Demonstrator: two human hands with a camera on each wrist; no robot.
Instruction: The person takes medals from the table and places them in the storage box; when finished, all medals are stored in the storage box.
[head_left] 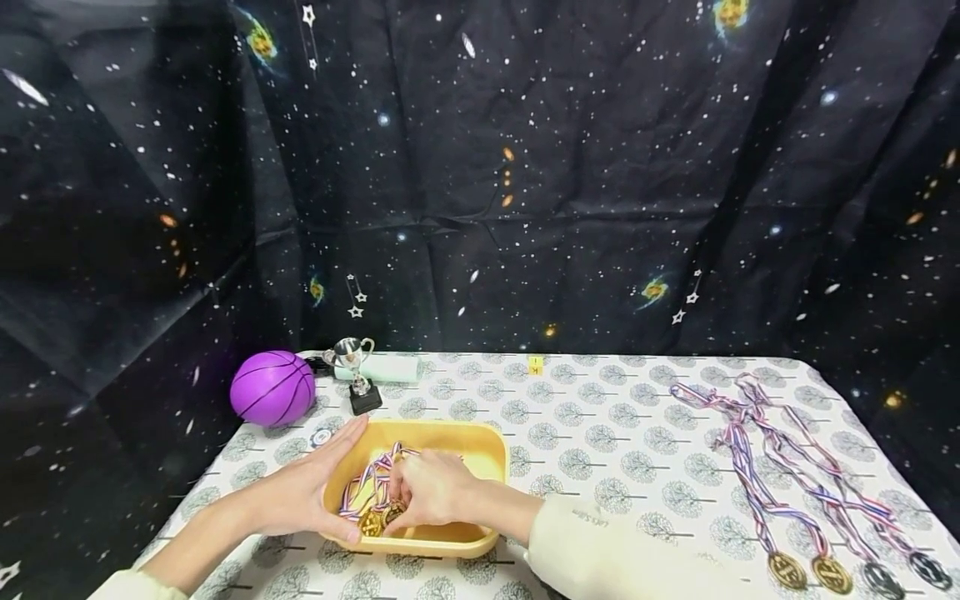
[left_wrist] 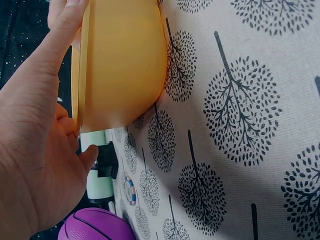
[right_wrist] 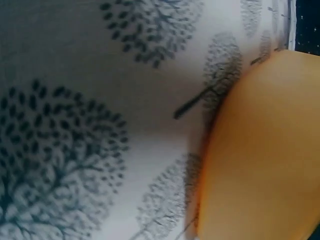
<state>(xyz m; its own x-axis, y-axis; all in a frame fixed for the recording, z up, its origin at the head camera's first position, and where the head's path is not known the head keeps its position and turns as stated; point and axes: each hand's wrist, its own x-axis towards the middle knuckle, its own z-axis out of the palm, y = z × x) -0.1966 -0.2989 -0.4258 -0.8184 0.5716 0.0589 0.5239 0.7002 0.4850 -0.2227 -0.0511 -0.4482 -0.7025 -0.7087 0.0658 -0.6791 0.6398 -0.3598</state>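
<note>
A yellow plastic basin stands near the table's front edge, left of the middle. My left hand grips its left end, thumb along the front rim and fingers at the back corner; the left wrist view has this hand against the basin's outer wall. Inside lie gold medals with red, white and blue ribbons. Reaching in over the right rim, my right hand pinches a gold medal, partly hidden by the fingers. The right wrist view has only the basin's side and tablecloth.
Behind the basin are a silver trophy cup, a purple basketball and a pale green roll. Two gold medals and two dark silvery ones lie at the right, ribbons stretched backward. A yellow tag sits at the back edge.
</note>
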